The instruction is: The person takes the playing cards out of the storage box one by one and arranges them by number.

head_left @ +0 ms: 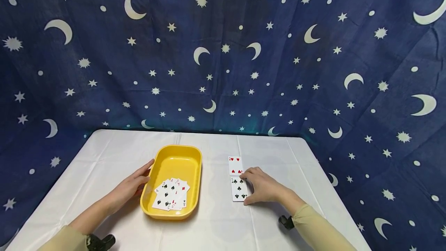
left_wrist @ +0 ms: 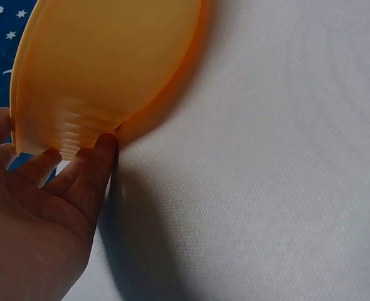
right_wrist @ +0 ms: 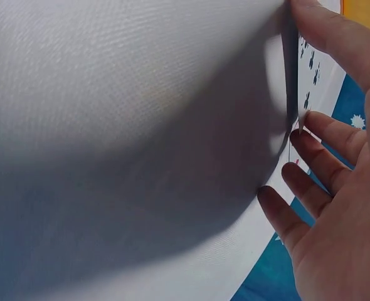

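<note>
A yellow tray (head_left: pixel 177 160) stands left of centre on the white table. My left hand (head_left: pixel 129 187) holds its left side, thumb at the rim and fingers against the outer wall in the left wrist view. Playing cards (head_left: pixel 170 195) lie loosely overlapped, face up, in the tray's near half. Right of the tray, my right hand (head_left: pixel 266 188) pinches the five of clubs (head_left: pixel 238 189) by its edges between thumb and fingers. In the right wrist view this card (right_wrist: pixel 309 72) shows almost edge-on. Just beyond it a four of hearts (head_left: pixel 235 165) lies face up.
A white cloth covers the table (head_left: pixel 212 227), whose far edge meets a dark blue curtain (head_left: pixel 223 69) patterned with moons and stars. Bare cloth lies between the tray and the two cards. A black strap-like device (head_left: pixel 99 242) sits at my left wrist.
</note>
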Demonstrator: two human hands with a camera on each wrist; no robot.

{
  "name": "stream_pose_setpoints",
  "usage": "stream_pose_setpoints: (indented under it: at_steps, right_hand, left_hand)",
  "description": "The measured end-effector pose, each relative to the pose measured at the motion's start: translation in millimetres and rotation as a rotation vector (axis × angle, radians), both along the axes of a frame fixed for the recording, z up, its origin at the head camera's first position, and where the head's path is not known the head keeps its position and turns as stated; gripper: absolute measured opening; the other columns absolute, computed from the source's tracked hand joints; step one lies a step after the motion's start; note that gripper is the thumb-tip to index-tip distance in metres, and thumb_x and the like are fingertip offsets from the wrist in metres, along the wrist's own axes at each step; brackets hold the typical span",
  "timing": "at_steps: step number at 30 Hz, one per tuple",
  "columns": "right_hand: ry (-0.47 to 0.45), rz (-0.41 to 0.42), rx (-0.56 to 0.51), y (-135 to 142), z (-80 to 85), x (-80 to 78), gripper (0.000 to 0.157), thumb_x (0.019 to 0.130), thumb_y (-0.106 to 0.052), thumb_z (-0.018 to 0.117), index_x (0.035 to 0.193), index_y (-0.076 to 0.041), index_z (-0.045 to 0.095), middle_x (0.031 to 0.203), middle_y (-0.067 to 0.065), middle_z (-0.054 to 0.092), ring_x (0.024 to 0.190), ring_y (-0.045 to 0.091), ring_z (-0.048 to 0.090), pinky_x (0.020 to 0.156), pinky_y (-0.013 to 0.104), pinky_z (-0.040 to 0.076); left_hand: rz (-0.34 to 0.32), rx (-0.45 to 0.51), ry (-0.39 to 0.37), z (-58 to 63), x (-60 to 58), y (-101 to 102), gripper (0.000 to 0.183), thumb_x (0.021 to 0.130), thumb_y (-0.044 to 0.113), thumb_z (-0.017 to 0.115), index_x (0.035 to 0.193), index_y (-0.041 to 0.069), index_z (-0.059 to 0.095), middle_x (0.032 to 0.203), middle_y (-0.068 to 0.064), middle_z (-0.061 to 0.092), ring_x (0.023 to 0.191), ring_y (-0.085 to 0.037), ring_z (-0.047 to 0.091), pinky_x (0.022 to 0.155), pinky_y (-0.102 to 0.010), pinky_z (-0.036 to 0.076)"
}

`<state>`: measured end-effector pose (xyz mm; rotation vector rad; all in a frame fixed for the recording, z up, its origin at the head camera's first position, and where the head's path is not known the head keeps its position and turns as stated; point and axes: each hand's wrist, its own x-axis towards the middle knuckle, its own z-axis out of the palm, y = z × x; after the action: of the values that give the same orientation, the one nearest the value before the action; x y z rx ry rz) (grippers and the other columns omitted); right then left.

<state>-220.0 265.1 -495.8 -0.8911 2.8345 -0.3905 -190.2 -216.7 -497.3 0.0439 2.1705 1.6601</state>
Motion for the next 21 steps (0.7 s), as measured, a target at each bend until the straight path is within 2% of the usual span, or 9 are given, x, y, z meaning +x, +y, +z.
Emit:
stream_pose_setpoints:
  at_steps: [11, 21]
  right_hand:
    - [-0.019, -0.025, 0.021, -1.8, 2.5, 0.0, 0.083, 0.068, -0.051, 0.090, 0.138, -0.016, 0.061, 0.136, -0.001, 0.054, 0.126, 0.019, 0.047, 0.109, 0.043, 0.041]
    - [0.001, -0.008, 0.005, -0.6, 1.7, -0.1, 0.086, 0.066, -0.052, 0.091, 0.137, -0.014, 0.062, 0.131, -0.001, 0.055, 0.123, 0.021, 0.049, 0.106, 0.046, 0.042]
  left_hand:
    - [-0.015, 0.004, 0.014, 1.2, -1.7, -2.6, 0.066, 0.108, 0.028, 0.045, 0.166, 0.029, 0.014, 0.169, -0.018, 0.014, 0.149, -0.041, 0.028, 0.115, -0.058, 0.031]
    - [-0.036, 0.031, 0.033, 2.9, -0.3, -1.9, 0.065, 0.109, 0.024, 0.043, 0.167, 0.026, 0.013, 0.168, -0.022, 0.016, 0.147, -0.043, 0.032, 0.113, -0.055, 0.037]
